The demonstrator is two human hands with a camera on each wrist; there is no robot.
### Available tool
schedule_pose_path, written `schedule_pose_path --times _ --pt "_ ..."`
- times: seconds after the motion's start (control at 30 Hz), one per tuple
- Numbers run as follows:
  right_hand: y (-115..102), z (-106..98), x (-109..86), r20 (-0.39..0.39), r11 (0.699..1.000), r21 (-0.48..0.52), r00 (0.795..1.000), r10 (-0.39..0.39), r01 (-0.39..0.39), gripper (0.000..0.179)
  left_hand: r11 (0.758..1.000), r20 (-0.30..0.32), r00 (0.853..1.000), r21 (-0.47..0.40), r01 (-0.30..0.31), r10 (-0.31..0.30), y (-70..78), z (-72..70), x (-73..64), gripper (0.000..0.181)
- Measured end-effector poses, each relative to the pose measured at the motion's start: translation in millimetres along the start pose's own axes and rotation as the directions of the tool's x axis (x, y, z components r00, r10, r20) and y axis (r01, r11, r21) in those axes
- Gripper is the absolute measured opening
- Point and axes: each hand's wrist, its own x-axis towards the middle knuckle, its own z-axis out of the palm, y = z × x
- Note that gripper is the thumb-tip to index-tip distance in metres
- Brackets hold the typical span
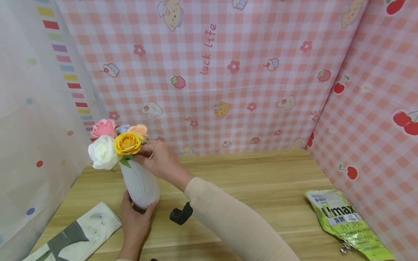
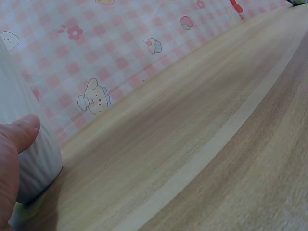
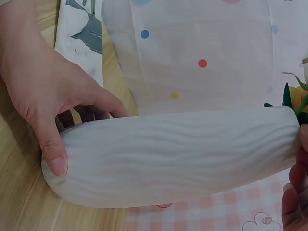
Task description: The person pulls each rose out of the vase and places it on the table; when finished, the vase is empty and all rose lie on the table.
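The tall white wavy-textured vase (image 1: 140, 183), over the pale wooden tabletop's (image 1: 261, 181) nine-o'clock side, is risking a topple, I judge, if the right hand (image 1: 162, 160) is pulling sideways while the left hand (image 1: 135, 223) is holding loosely. In head view, the vase is extending toward twelve o'clock from the left hand, whose fingers are gripping its base. The right fingers are resting bent at its mouth, the yellow artificial rose (image 1: 128, 143) showing at ten o'clock; whether they are pinching anything, I cannot tell.

2 grips visible: left grip (image 1: 135, 221) is down low, thumb (image 2: 26, 132) and fingers (image 3: 106, 102) curved in a wide hold. Right grip (image 1: 161, 159) is higher, knuckles bent, right arm (image 1: 235, 221) slanting up from below.
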Motion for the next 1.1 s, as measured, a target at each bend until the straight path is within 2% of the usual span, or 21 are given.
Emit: schedule_pose_path --times 0.27,0.7,0.9,1.1 --pt "3.4 -2.8 -0.8 -0.051 0.999 0.042 0.999 -0.006 0.009 0.011 1.0 0.006 1.0 -0.011 -0.004 0.004 -2.7 3.2 1.8 0.094" --pt "4.7 4.3 1.3 -0.116 0.993 0.122 0.993 0.019 -0.005 0.014 1.0 0.004 1.0 -0.015 0.013 -0.013 -1.3 1.8 0.3 0.095" --pt "4.0 3.7 2.7 -0.144 0.968 0.246 0.986 0.083 -0.046 0.014 0.999 -0.01 0.999 -0.013 -0.036 0.036 -2.3 0.4 1.1 0.09" --pt "0.7 3.5 5.1 -0.147 0.959 0.284 0.988 0.04 0.003 0.014 0.999 -0.015 0.999 -0.011 -0.053 0.052 -0.7 -1.8 0.7 0.089"
